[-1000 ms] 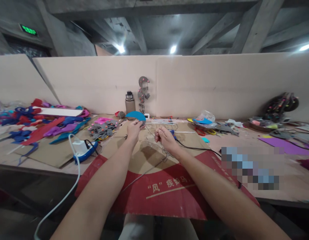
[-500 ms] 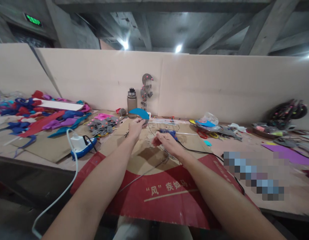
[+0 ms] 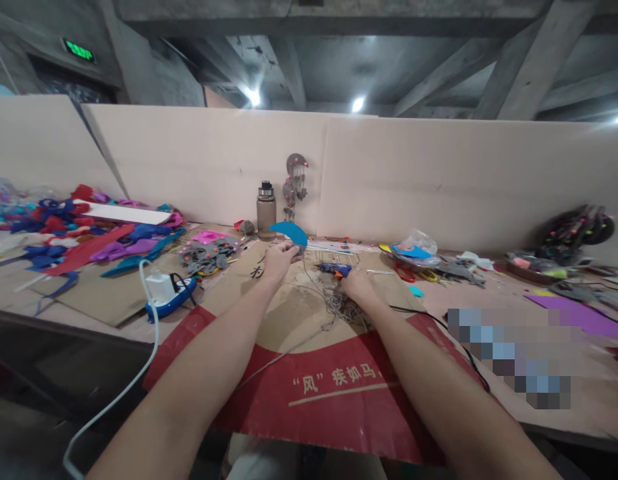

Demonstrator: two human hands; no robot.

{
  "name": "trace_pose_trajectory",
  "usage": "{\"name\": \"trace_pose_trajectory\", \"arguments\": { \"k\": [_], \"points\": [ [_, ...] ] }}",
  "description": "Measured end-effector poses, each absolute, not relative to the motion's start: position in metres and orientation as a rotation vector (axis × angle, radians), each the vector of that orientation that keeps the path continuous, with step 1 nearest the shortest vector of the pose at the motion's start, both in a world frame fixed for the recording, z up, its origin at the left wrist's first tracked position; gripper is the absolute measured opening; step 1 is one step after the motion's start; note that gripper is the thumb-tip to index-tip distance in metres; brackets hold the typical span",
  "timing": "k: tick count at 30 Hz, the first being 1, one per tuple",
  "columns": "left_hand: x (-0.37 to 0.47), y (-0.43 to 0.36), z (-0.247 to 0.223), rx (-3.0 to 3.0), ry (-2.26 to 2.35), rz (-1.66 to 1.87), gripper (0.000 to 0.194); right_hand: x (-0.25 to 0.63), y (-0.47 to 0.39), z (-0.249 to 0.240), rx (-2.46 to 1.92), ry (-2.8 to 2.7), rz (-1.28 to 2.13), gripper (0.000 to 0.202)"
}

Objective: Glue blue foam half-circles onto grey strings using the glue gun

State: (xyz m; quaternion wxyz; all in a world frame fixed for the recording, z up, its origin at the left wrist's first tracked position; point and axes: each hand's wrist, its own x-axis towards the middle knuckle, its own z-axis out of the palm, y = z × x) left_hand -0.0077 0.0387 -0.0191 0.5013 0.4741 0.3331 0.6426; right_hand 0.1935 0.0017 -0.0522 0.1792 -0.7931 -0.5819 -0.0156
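Observation:
My left hand (image 3: 280, 261) pinches a blue crescent-shaped piece (image 3: 291, 233), perhaps felt, and holds it up over the cardboard. A grey strand of yarn trails down from near those fingers. My right hand (image 3: 357, 287) is closed around the handle of a blue glue gun (image 3: 333, 269), whose nozzle points left. Part of the handle is hidden by the fingers. Just below the right hand lies a tangle of grey yarn (image 3: 341, 312) on the red and brown cardboard (image 3: 333, 413).
Behind the hands stand a bottle (image 3: 267, 212) and a hanging grey moon ornament (image 3: 295, 177). Grey pieces with pink dots (image 3: 209, 253) and a blue power strip (image 3: 173, 300) lie left. Scissors (image 3: 405, 272) and a plastic-covered dish (image 3: 413, 250) are at right. A black cord (image 3: 439, 319) crosses the cardboard.
My right hand has moved right and closed on the glue gun's handle. The blue crescent, still in my left hand, has shifted slightly right and tilted. The view has shifted a little.

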Motion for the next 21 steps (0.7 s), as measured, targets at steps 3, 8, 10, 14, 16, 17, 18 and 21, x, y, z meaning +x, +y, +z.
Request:
{"name": "trace_pose_trajectory", "arguments": {
  "k": [3,8,10,14,16,17,18,21],
  "points": [
    [-0.005,0.035,-0.018,1.171,0.810,1.533,0.016,0.193,0.004,-0.054,-2.143,-1.590,-0.008,0.022],
    [-0.005,0.035,-0.019,1.179,0.811,1.528,0.016,0.193,0.002,-0.051,-2.049,-1.576,0.008,0.022],
    [-0.005,0.036,-0.020,1.196,0.829,1.528,0.015,0.193,0.002,-0.048,-1.999,-1.538,0.059,0.027],
    [-0.006,0.038,-0.020,1.191,0.846,1.514,0.013,0.192,0.001,-0.039,-1.718,-1.434,0.172,0.035],
    [-0.007,0.038,-0.021,1.211,0.856,1.514,0.013,0.191,-0.001,-0.033,-1.619,-1.390,0.190,0.033],
    [-0.007,0.039,-0.021,1.225,0.863,1.514,0.013,0.191,-0.002,-0.031,-1.579,-1.372,0.203,0.032],
    [-0.008,0.040,-0.022,1.241,0.869,1.517,0.013,0.191,-0.003,-0.028,-1.542,-1.358,0.223,0.030],
    [-0.009,0.040,-0.022,1.270,0.883,1.516,0.011,0.190,-0.004,-0.026,-1.450,-1.337,0.307,0.025]
  ]
}}
